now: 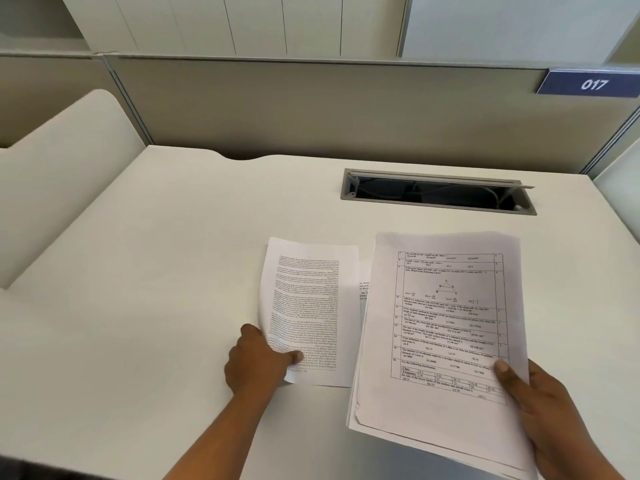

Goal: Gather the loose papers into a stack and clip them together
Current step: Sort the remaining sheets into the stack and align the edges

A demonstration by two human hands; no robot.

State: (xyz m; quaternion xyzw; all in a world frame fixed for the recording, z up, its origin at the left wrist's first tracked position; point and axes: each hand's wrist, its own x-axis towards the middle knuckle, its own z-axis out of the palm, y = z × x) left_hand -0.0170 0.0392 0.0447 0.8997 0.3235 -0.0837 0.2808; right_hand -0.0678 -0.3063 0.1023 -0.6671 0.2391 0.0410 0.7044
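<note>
- The right hand (550, 414) grips a loose stack of papers (440, 341) at its lower right corner, thumb pressed on the top sheet and the fingers hidden beneath.
- The stack is held tilted above the white desk (156, 254), its near edge reaching past the desk's front edge; the sheets are not squared, and several edges fan out at the lower left.
- The top sheet is a printed question page — a ruled table of numbered items with a small triangle diagram near the top.
- The left hand (258, 362) pinches a single text sheet (308, 313) at its lower left corner, thumb on top and the other fingers curled under the edge.
- That sheet carries dense paragraphs printed upside down from this view; its left edge curls up off the desk while the right part lies flat.
- The text sheet sits just beside the held stack, to its left, and its right edge runs under or behind the stack — which of the two cannot be told.
- A sliver of another printed page shows in the gap between the two.
- Farther back, an open cable tray (438, 192) is set into the desk, with cords inside.
- A grey partition (311, 109) rises behind the desk, with a blue label reading 017 (592, 84) at its right end.
</note>
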